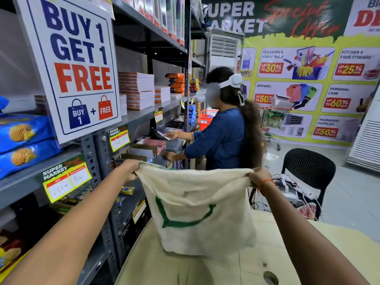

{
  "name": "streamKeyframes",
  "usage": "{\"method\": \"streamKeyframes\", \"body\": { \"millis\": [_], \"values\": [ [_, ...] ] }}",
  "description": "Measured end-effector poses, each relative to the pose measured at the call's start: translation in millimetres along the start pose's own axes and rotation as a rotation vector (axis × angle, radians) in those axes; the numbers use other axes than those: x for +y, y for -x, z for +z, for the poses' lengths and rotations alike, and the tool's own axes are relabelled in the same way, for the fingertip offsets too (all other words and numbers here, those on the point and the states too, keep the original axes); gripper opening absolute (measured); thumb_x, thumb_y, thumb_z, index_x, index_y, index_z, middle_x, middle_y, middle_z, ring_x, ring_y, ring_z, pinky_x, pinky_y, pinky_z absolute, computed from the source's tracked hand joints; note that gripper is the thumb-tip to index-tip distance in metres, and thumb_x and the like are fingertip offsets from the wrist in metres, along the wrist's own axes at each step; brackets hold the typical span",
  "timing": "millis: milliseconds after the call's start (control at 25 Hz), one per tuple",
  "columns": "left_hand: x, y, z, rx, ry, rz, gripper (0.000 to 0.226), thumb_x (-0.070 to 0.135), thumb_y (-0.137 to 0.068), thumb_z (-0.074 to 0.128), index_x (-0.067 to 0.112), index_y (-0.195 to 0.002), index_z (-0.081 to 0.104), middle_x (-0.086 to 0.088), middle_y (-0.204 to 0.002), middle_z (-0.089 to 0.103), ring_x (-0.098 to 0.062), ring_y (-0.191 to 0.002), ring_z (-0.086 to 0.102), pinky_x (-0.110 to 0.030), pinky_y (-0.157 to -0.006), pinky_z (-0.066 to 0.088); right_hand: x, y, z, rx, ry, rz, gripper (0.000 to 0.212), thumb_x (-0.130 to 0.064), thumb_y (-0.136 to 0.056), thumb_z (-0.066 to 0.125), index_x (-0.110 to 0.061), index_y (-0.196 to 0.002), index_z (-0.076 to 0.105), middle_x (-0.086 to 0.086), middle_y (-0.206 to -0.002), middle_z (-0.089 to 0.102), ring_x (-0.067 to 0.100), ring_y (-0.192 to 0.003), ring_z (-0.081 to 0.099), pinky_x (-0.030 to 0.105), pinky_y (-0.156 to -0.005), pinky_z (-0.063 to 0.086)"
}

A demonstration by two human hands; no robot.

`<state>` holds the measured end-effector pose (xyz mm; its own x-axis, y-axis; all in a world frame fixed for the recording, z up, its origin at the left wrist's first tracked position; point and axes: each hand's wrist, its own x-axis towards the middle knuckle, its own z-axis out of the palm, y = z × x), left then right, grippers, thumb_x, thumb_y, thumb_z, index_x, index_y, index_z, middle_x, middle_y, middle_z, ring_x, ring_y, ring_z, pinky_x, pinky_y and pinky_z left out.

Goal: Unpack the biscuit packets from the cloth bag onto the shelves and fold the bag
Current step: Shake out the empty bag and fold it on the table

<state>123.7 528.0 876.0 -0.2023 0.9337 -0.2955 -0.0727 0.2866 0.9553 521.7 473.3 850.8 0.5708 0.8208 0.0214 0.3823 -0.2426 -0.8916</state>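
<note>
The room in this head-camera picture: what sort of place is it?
Most likely a supermarket aisle. A wall banner reads "SUPER MARKET", a sign says "BUY 1 GET 1 FREE", and the shelves carry price tags.

Bright, even indoor light; wide-angle edges bend, slight blur.

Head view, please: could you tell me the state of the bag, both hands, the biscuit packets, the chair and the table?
cloth bag: held up by its top corners, hanging flat, bottom resting on the table.
left hand: gripping the bag's left top corner.
right hand: gripping the right top corner.
blue biscuit packets: stacked lying on the shelf.
black chair: unoccupied, cables and devices on it.
table: bearing only the bag.
</note>
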Motion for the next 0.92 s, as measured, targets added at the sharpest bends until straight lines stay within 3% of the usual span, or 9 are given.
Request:
{"method": "streamKeyframes", "body": {
  "millis": [120, 320, 400, 520, 600, 680, 760, 840, 920],
  "values": [
    [11.7, 1.9, 2.6, 0.123, -0.045, 0.279, 0.037, -0.009, -0.092, 0.033, 0.003, -0.111, 0.063, -0.014, -0.081, 0.061, -0.022, -0.059, 0.051, -0.021, -0.042, 0.046, 0.4, -1.5, 0.9, 0.138, -0.170, -0.051, 0.031, 0.001, -0.079, 0.050, -0.003, -0.101, 0.071, 0.015, -0.088, 0.063, 0.027, -0.086, 0.058, 0.039, -0.080, 0.050],
    [-22.0, 27.7, -25.3, 0.250, -0.400, 0.562, 0.050, -0.012, -0.083, 0.034, 0.013, -0.108, 0.070, -0.006, -0.100, 0.063, -0.017, -0.077, 0.054, -0.023, -0.053, 0.043, 16.8, 17.3, 3.1, 0.128, -0.168, -0.209, 0.038, 0.012, -0.076, 0.042, -0.003, -0.096, 0.071, 0.011, -0.088, 0.064, 0.019, -0.086, 0.054, 0.027, -0.076, 0.043],
    [-62.5, 34.2, -43.9, 0.103, -0.748, 0.455, 0.043, -0.013, -0.083, 0.041, 0.008, -0.107, 0.070, -0.011, -0.094, 0.065, -0.017, -0.080, 0.053, -0.025, -0.059, 0.036, 42.6, 23.1, 0.3, -0.066, 0.090, -0.180, 0.032, 0.015, -0.081, 0.042, -0.005, -0.083, 0.068, 0.010, -0.073, 0.059, 0.018, -0.078, 0.051, 0.022, -0.064, 0.040],
    [-136.9, 44.6, -65.9, -0.319, -1.185, 0.180, 0.031, -0.010, -0.085, 0.047, -0.001, -0.104, 0.069, -0.009, -0.086, 0.060, -0.014, -0.081, 0.051, -0.023, -0.057, 0.036, 104.7, 32.8, -1.7, -0.379, 0.303, 0.157, 0.044, 0.004, -0.091, 0.046, -0.022, -0.059, 0.060, -0.001, -0.049, 0.055, 0.010, -0.048, 0.054, 0.015, -0.046, 0.046],
    [-181.2, 54.7, -71.7, -0.475, -1.326, 0.012, 0.025, -0.004, -0.086, 0.045, 0.008, -0.092, 0.067, -0.004, -0.073, 0.054, -0.013, -0.071, 0.048, -0.022, -0.054, 0.034, 150.0, 42.2, 3.3, -0.468, 0.432, 0.331, 0.034, -0.002, -0.089, 0.047, -0.017, -0.062, 0.061, 0.000, -0.031, 0.057, 0.003, -0.027, 0.052, 0.021, -0.055, 0.049],
    [-215.5, 63.6, -73.1, -0.561, -1.424, -0.126, 0.022, -0.002, -0.084, 0.042, 0.014, -0.083, 0.057, 0.002, -0.063, 0.045, -0.011, -0.059, 0.045, -0.017, -0.047, 0.035, 183.3, 49.1, 12.1, -0.617, 0.705, 0.364, 0.012, -0.005, -0.084, 0.056, -0.011, -0.074, 0.060, -0.002, -0.038, 0.062, 0.003, -0.034, 0.056, 0.030, -0.068, 0.050],
    [-239.3, 68.0, -75.7, -0.664, -1.445, -0.345, 0.025, -0.003, -0.086, 0.041, 0.017, -0.089, 0.056, 0.003, -0.067, 0.050, -0.008, -0.060, 0.051, -0.016, -0.060, 0.050, 200.9, 60.3, 18.2, -0.874, 1.061, 0.331, 0.004, -0.007, -0.081, 0.065, -0.010, -0.082, 0.067, 0.001, -0.067, 0.069, 0.004, -0.065, 0.064, 0.027, -0.080, 0.049],
    [-252.2, 66.4, -78.9, -0.753, -1.407, -0.578, 0.027, -0.004, -0.090, 0.043, 0.009, -0.105, 0.062, -0.006, -0.083, 0.063, -0.013, -0.070, 0.062, -0.029, -0.078, 0.058, 204.7, 69.4, 19.1, -1.037, 1.250, 0.371, 0.009, -0.013, -0.087, 0.059, -0.015, -0.082, 0.066, -0.008, -0.068, 0.068, -0.002, -0.068, 0.063, 0.027, -0.076, 0.043],
    [-255.8, 59.0, -80.2, -0.784, -1.394, -0.685, 0.031, -0.002, -0.094, 0.042, -0.002, -0.120, 0.059, -0.016, -0.097, 0.065, -0.018, -0.073, 0.066, -0.027, -0.067, 0.062, 210.8, 71.4, 19.1, -1.059, 1.157, 0.571, 0.012, -0.011, -0.093, 0.052, -0.016, -0.085, 0.060, -0.007, -0.075, 0.065, 0.003, -0.066, 0.060, 0.029, -0.065, 0.044]
  ]
}}
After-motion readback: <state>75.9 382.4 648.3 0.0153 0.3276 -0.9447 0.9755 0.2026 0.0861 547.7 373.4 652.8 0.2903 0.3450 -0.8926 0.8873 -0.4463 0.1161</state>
